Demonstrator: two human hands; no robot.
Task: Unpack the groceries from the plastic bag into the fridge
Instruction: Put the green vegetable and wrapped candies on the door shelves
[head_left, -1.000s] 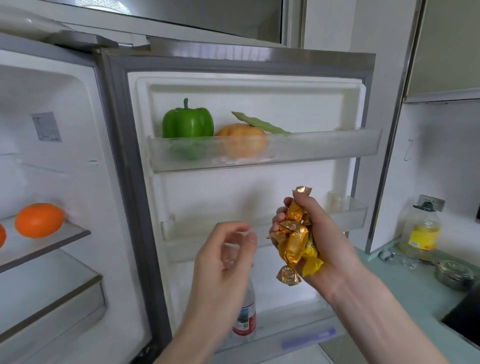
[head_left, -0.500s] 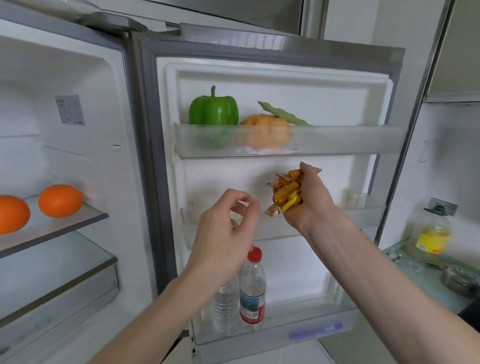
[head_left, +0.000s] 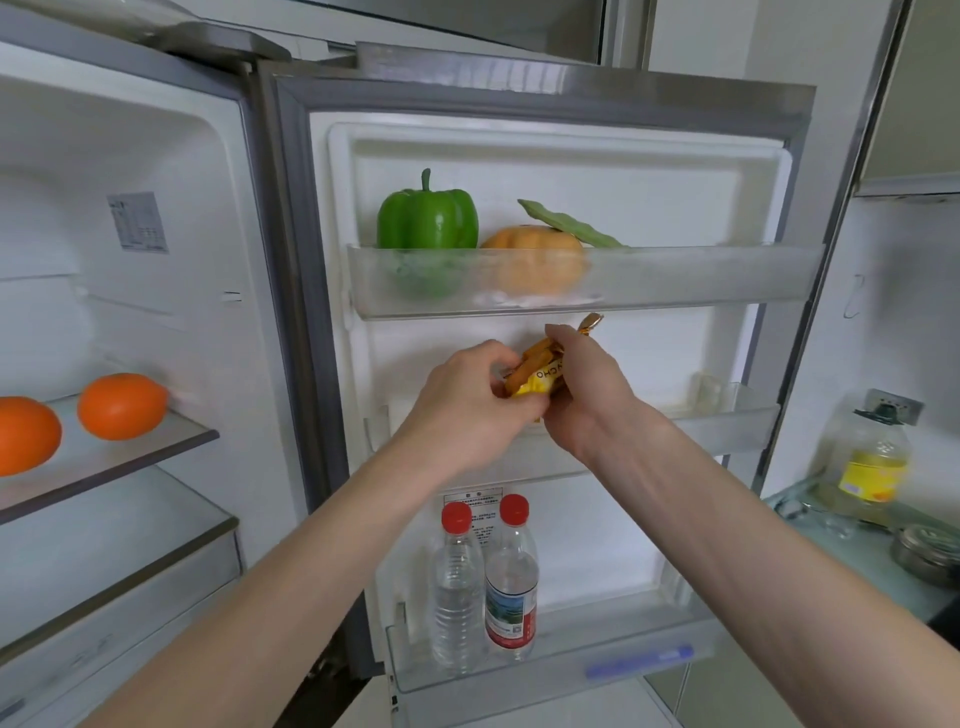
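A bunch of gold and yellow wrapped candies (head_left: 537, 371) is held between both hands in front of the open fridge door. My right hand (head_left: 584, 392) grips the bunch from the right, and my left hand (head_left: 470, 402) pinches its left side. Both hands hover just above the middle door shelf (head_left: 727, 421). In the top door shelf (head_left: 701, 278) sit a green bell pepper (head_left: 427, 215), an orange squash (head_left: 537, 260) and a flat green bean pod (head_left: 569, 223). The plastic bag is not in view.
Two water bottles (head_left: 483, 582) with red caps stand in the bottom door shelf (head_left: 623, 660). Two oranges (head_left: 122, 405) lie on a glass shelf (head_left: 130, 462) inside the fridge at left. At right, a counter (head_left: 857, 561) carries an oil bottle (head_left: 867, 462) and a metal tin (head_left: 930, 553).
My right hand carried the candies up and forward to the middle door shelf. My left hand rose and closed onto the bunch. The view shifted left, showing a second orange.
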